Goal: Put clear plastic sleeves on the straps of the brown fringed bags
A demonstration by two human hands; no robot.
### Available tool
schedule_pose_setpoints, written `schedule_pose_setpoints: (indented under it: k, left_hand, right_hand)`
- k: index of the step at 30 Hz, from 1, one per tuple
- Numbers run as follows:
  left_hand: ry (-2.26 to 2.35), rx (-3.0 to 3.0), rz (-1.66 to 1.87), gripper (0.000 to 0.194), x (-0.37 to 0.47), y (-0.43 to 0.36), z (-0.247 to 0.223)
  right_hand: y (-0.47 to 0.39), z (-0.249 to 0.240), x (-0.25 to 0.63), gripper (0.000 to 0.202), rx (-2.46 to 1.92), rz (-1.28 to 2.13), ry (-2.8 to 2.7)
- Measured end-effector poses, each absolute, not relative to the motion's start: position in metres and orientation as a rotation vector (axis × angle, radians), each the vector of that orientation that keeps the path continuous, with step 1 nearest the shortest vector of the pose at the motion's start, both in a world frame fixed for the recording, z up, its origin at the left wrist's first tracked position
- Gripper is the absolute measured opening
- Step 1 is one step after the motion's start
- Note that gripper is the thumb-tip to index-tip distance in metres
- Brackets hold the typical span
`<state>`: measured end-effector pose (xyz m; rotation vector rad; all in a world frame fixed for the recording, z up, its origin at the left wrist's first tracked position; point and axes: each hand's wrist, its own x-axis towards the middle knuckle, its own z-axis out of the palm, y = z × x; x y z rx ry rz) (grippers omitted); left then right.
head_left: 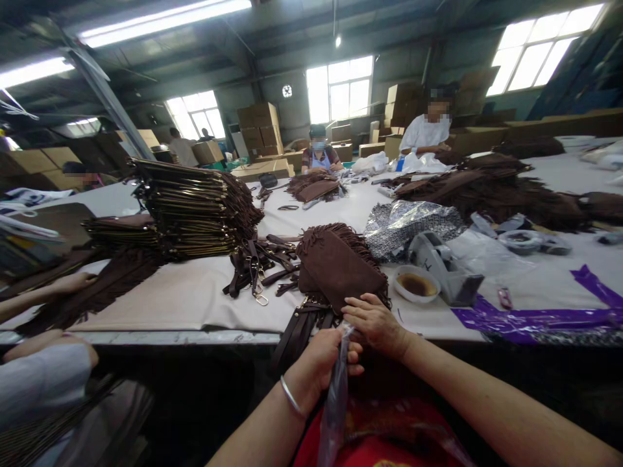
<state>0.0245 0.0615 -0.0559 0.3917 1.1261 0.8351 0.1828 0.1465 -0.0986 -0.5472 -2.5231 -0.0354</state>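
My left hand (325, 358), with a silver bangle on the wrist, is closed round a clear plastic bag (337, 395) that hangs down over my lap. Flat on the lower edge of a brown fringed pouch (335, 263), my right hand (372, 321) has its fingers stretched out, just right of the left hand. The pouch lies at the table's front edge. Under and left of it hang dark straps (299, 331). More brown straps with metal clips (253, 269) are heaped to its left.
A tall stack of brown pouches (195, 214) stands at the left. Right of the pouch are a bowl of brown liquid (416, 284), a tape dispenser (445, 272) and purple tape (535, 319). A person's arm (43, 295) reaches in at the left; others work across the table.
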Motion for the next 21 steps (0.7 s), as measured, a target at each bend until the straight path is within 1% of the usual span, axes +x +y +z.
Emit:
schedule_pose_setpoints:
  k: [3,7,12,15,17,21]
  left_hand:
    - [1.119,0.386,0.813,0.023,0.025,0.071,-0.056]
    - [1.108,0.387,0.817,0.018,0.028,0.07,-0.059]
    - [1.107,0.474,0.812,0.02,0.026,0.049,-0.067]
    - [1.132,0.483,0.833,0.021,0.024,0.04,-0.071]
    - [1.121,0.474,0.864,0.022,0.024,0.038,-0.07]
    - [1.047,0.448,0.889,0.02,0.026,0.039,-0.066]
  right_hand:
    - [0.143,-0.098,0.18,0.021,-0.482,-0.104,-2.509]
    - [0.142,-0.097,0.183,0.024,-0.507,-0.161,-2.524]
    - [0.162,-0.097,0.204,0.029,-0.734,-0.222,-2.458]
    - [0.169,-0.089,0.215,0.034,-0.837,-0.2,-2.44]
    - [0.163,-0.079,0.215,0.034,-0.797,-0.149,-2.458]
    - [0.134,-0.067,0.202,0.037,-0.535,-0.02,-2.592]
